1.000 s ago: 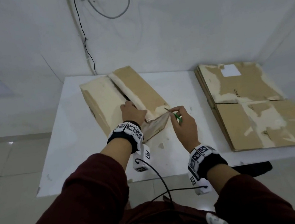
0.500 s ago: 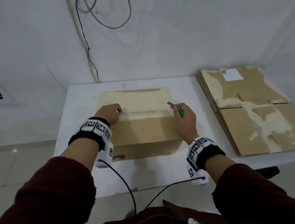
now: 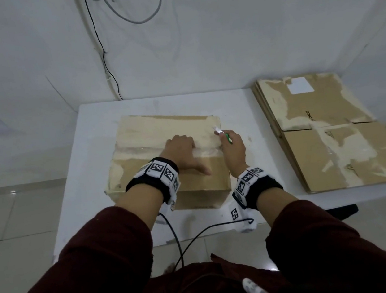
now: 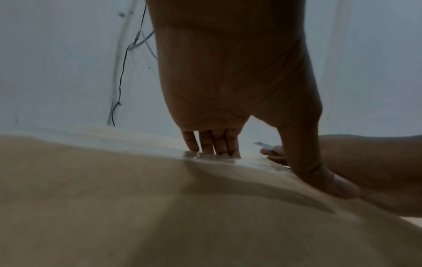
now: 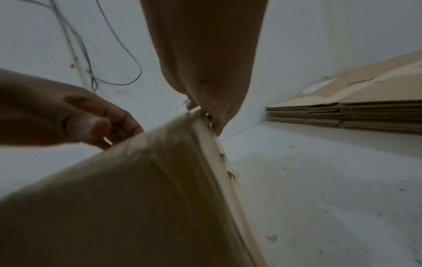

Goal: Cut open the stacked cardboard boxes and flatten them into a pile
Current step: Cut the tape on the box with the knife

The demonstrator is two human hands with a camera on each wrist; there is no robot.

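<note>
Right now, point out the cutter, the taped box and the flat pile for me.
cutter [image 3: 228, 138]: head view, on its green handle in the right hand.
taped box [image 3: 160, 131]: head view, on its top, far flap.
flat pile [image 3: 336, 148]: head view, on the top sheet's near half.

My left hand [image 3: 182, 151] covers part of the tape seam [image 3: 137, 149] on the box [image 3: 160, 131], and my wrist hides the near top. My right hand [image 3: 233, 149] hides most of the cutter [image 3: 222, 135]; its blade tip is blurred, so I cannot tell if it touches the cardboard. The flat pile [image 3: 333, 131] runs off the right edge. The right wrist view is smeared over the box.
</note>
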